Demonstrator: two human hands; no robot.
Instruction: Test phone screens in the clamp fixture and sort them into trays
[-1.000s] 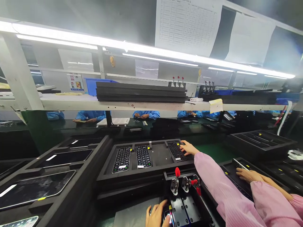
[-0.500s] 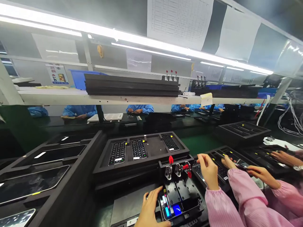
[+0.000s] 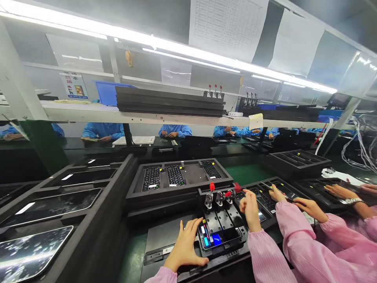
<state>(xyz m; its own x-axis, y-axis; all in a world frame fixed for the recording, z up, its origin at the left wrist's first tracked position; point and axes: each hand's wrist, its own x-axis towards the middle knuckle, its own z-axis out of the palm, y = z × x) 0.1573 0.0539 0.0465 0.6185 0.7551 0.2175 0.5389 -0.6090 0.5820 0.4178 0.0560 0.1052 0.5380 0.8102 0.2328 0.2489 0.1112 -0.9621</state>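
Note:
A black fixture (image 3: 222, 220) with several toggle clamps stands before me, a phone-like device (image 3: 209, 243) with a partly lit blue and white display lying in it. My left hand (image 3: 188, 243) is open, its fingers spread along the device's left side and its thumb near the fixture's front edge. My right hand (image 3: 251, 208) is at the clamps, index finger stretched out beside a blurred red lever tip (image 3: 237, 187), other fingers loosely curled; whether it touches the lever I cannot tell. Another red-tipped lever (image 3: 212, 186) stands upright at the left clamp.
Behind the fixture a black foam tray (image 3: 193, 177) holds several keyboard-patterned panels. Stacked trays with glossy screens (image 3: 59, 204) fill the left. A co-worker's pink sleeves (image 3: 297, 224) and hands are close on my right. A white shelf (image 3: 97, 114) with foam sheets and a blue bin crosses above.
My right hand has moved left and down to the clamps. The rightmost red lever has swung from lowered to raised and is blurred. My left hand stays beside the device.

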